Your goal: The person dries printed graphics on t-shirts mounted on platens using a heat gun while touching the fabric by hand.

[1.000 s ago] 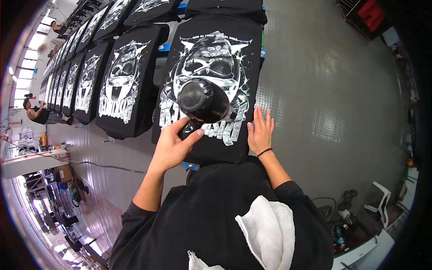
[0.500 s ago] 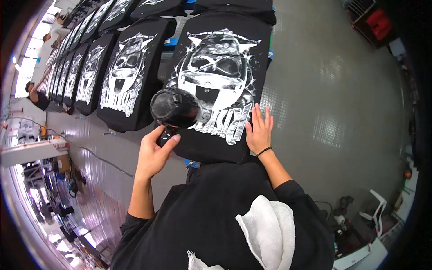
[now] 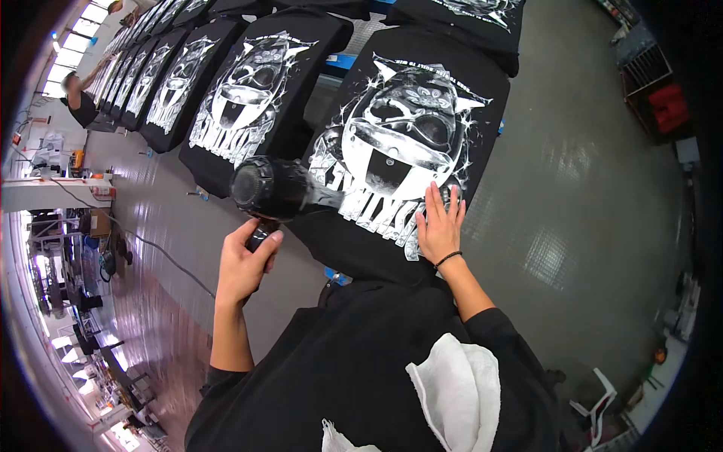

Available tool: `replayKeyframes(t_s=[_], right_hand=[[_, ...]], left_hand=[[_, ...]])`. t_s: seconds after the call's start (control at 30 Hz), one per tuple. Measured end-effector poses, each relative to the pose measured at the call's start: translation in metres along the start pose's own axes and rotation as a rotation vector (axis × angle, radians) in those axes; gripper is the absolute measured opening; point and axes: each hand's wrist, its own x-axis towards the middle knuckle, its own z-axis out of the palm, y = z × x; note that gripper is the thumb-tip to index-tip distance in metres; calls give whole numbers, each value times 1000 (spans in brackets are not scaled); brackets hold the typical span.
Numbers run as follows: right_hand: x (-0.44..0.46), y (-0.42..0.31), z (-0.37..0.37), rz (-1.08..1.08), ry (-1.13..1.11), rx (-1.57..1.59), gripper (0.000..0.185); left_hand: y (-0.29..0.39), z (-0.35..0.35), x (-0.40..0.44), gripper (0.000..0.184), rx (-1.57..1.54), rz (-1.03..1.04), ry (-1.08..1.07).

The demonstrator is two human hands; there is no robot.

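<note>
My left hand (image 3: 245,260) is wrapped round the handle of a black hair dryer (image 3: 275,187). The dryer's nozzle points right, over the lower left of the print on a black T-shirt (image 3: 361,241). That shirt lies flat on a board in front of me and carries a white and grey skull-like print. On the print's lower right part rests my right hand (image 3: 442,230), fingers stretched out and holding nothing. A black bracelet (image 3: 448,259) circles its wrist.
Further printed black shirts (image 3: 252,94) lie on boards in a row running to the upper left. A person (image 3: 79,98) stands beside the far end. A cable (image 3: 151,242) runs at the left. White towels (image 3: 456,392) hang at my front. Grey floor (image 3: 557,188) extends to the right.
My view has turned, so the shirts sit further right and lower. The dryer has shifted left relative to the print, and my right hand has moved from the shirt's edge onto the print.
</note>
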Motion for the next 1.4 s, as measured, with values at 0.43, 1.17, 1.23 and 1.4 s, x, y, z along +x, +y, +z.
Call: replayKeyframes(t_s=[0.43,1.17,1.23,1.4], right_hand=[[13,-9,4,12,-14,-87,63],[16,0,0,83,12,-61,63],[15,1,-1,79,20,-63,62],[11,4,-4,84,22,-62,62]], left_hand=[[17,18,65,24,41,101,-40],[25,19,72,22,58,86,-129],[25,23,74,22,56,99,-96],[29,19,84,23,72,150,-1]])
